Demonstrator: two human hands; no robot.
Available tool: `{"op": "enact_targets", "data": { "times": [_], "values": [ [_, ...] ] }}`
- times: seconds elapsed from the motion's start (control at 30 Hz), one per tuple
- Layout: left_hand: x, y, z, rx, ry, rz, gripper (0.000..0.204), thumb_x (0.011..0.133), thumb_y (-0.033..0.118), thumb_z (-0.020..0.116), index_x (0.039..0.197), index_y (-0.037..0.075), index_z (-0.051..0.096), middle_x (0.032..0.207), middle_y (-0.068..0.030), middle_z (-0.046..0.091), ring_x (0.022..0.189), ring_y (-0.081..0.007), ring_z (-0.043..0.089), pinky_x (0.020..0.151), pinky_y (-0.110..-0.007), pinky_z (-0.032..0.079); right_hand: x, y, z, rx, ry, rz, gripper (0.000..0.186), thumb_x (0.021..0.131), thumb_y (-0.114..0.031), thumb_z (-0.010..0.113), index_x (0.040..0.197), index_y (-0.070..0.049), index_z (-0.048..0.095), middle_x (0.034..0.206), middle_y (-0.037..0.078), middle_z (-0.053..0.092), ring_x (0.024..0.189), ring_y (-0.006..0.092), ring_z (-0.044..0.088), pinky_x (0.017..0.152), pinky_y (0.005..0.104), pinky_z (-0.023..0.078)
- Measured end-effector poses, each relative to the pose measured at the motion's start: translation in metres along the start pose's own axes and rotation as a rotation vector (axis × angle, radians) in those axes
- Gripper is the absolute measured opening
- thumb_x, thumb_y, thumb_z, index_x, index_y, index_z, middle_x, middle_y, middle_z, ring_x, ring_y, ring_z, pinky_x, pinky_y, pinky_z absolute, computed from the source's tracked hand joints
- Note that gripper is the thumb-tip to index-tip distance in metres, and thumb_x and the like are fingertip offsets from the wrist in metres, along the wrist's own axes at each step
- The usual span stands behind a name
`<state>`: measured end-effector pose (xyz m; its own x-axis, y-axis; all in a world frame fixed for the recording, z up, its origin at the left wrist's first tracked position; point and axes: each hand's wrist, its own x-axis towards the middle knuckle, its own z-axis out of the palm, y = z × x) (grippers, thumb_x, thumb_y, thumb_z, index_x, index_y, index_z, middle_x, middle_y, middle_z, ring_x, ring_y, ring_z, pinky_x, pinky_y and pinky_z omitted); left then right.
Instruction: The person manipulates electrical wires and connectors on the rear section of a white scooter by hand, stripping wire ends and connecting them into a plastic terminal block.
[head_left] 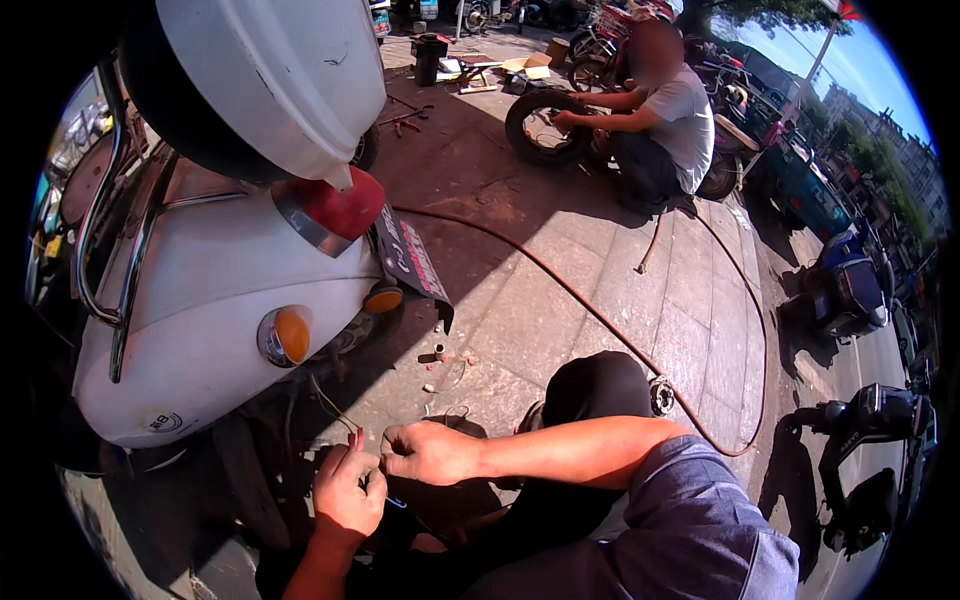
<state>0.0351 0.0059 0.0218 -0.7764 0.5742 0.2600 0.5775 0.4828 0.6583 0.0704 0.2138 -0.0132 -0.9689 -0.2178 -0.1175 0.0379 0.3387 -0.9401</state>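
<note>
Below the rear of a white scooter (210, 320), my two hands meet close together. My left hand (348, 495) is closed in a pinch, with a thin wire (357, 438) that has a red end sticking up at its fingertips. That wire runs up toward the underside of the scooter, near the orange turn signal (292, 335). Beside it, my right hand (437, 453) is closed, fingertips pressed together; what it holds is hidden. A small piece of blue (397, 502) shows just under the hands. The scooter's red tail light (345, 210) sits above.
A brown hose (560, 280) snakes across the paving. Small loose parts (438, 352) lie near the scooter. Farther off, a crouching person (670, 120) handles a tire (548, 128). Tools (408, 125) lie on the ground, and a parked scooter (865, 450) stands at right.
</note>
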Motion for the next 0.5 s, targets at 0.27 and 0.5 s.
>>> {"op": "enact_targets", "data": {
  "times": [0.27, 0.5],
  "values": [
    [-0.012, -0.044, -0.002, -0.510, -0.242, -0.444, 0.008, 0.091, 0.002, 0.076, 0.091, 0.004, 0.068, 0.081, -0.0028, 0.064, 0.071, -0.0148, 0.061, 0.064, -0.033, 0.050, -0.012, -0.019, -0.015, -0.531, 0.029, -0.440, 0.054, 0.081, -0.014, 0.079, 0.129, -0.006, 0.056, 0.102, 0.017, 0.066, 0.092, 0.0415, 0.072, 0.076, 0.0498, 0.059],
    [-0.005, -0.017, -0.013, -0.416, -0.229, -0.401, 0.005, 0.091, -0.001, 0.072, 0.092, 0.003, 0.068, 0.082, -0.0047, 0.067, 0.071, -0.0155, 0.064, 0.065, -0.035, 0.054, -0.011, -0.014, -0.017, -0.691, 0.079, -0.685, 0.034, 0.087, -0.020, 0.074, 0.117, -0.007, 0.062, 0.095, 0.014, 0.065, 0.082, 0.0373, 0.072, 0.072, 0.0498, 0.059]
  ]
}}
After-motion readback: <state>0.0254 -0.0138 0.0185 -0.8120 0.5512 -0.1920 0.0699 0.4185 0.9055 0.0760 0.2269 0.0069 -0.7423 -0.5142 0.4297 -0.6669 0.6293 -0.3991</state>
